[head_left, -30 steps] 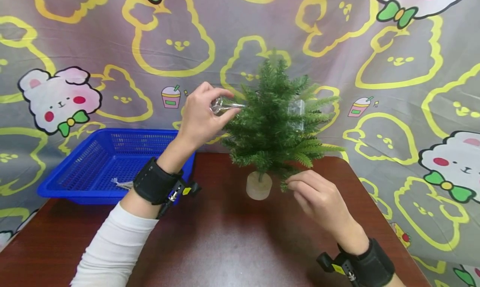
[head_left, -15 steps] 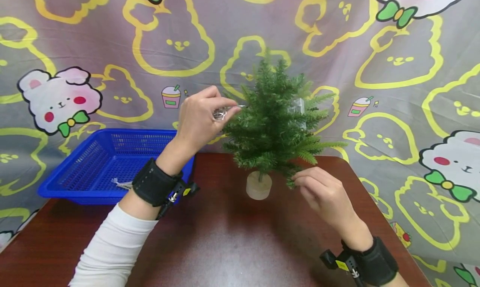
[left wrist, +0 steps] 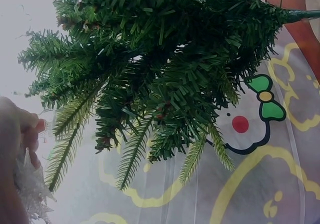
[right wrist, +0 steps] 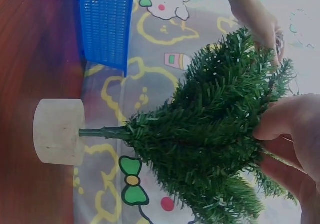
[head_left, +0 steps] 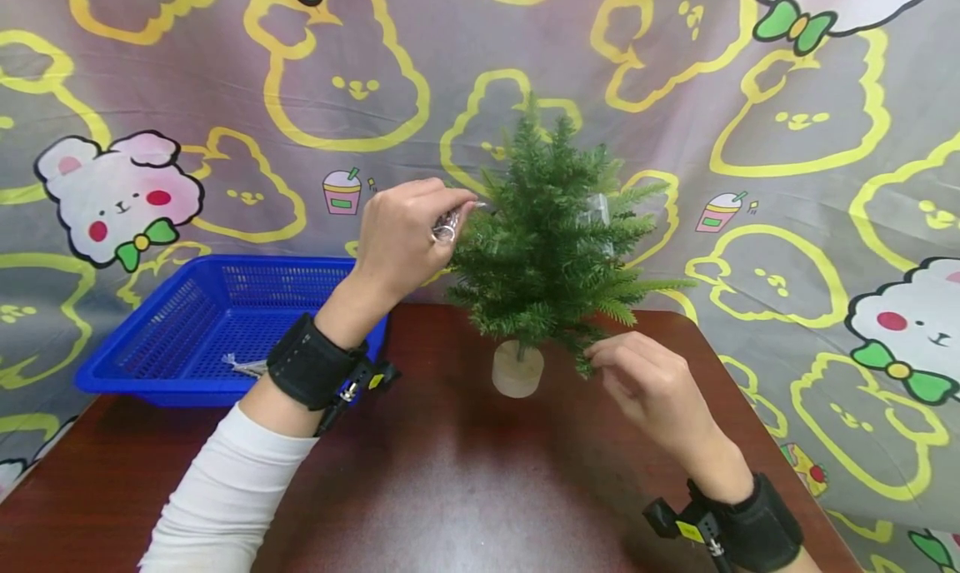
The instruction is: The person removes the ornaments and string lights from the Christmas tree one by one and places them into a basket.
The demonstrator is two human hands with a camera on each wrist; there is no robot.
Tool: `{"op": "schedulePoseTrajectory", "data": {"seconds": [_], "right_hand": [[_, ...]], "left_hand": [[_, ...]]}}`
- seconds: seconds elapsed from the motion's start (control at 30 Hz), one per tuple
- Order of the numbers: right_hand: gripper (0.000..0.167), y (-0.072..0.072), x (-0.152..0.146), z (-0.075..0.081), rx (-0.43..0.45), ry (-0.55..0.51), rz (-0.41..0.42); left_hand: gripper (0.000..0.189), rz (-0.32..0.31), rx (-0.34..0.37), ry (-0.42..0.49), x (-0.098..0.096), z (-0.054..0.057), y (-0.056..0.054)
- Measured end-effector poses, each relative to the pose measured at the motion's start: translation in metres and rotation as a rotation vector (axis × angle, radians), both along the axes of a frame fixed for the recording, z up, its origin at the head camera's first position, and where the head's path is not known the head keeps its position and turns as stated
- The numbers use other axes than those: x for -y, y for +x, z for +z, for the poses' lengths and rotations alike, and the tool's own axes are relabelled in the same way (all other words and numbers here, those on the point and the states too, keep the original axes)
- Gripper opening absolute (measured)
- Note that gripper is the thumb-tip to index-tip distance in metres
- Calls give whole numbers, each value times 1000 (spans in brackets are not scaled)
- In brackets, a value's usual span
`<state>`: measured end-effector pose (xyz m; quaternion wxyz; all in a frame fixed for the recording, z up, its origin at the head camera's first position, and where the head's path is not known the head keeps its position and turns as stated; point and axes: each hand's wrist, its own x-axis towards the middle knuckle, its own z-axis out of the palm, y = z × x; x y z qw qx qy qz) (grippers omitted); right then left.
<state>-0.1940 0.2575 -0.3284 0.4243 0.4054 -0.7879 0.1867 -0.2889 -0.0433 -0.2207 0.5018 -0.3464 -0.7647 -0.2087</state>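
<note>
A small artificial Christmas tree [head_left: 543,248] with a pale round wooden base [head_left: 517,369] stands on the table. At its upper left, my left hand [head_left: 408,236] grips a clear, shiny bundle [head_left: 446,226], with thumb and index fingertip pinched together. Spiky see-through points show on the bundle [left wrist: 33,191] in the left wrist view; its kind cannot be made out. My right hand [head_left: 648,381] pinches the tip of a low branch [head_left: 581,352] on the right, thumb and fingers together. Behind the right-hand branches a clear box [head_left: 597,212] is partly hidden.
A blue perforated basket [head_left: 180,384] stands to the left on the brown table [head_left: 450,490], with a few thin pale sticks [head_left: 247,366] in it. A cartoon-print curtain [head_left: 660,98] hangs close behind the tree. Both wrists wear black camera straps.
My left hand has turned and drawn its fingers closer around the clear bundle. The tree's top has leaned slightly left. My right hand has shifted a little up and right with the branch tip.
</note>
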Motion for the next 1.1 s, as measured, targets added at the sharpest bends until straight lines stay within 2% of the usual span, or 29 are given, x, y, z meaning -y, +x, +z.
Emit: {"op": "schedulePoseTrajectory", "data": {"seconds": [0.1,0.23,0.37,0.53,0.63,0.77,1.0,1.1], "right_hand": [[27,2,1,3,10,1,13],[31,6,6,9,0,-8,76],[31,10,17,19,-52,-45,155],[22,16,38,34,-123,-93,182],[18,17,49,43,-141,-84,162],[20,16,62,48,-115,-26,97],[28,11,76,47,-69,52,5],[32,8,80,43,-38,104,-66]], "left_hand": [[19,6,26,8,-1,0,0],[20,5,40,16,-1,1,1],[18,-1,37,30,-2,1,0],[20,-29,29,53,-3,3,1],[22,-39,12,52,-2,4,1],[22,-47,-2,49,-2,3,1],[21,-55,-6,53,-2,2,1],[19,-59,-17,61,-3,1,1]]}}
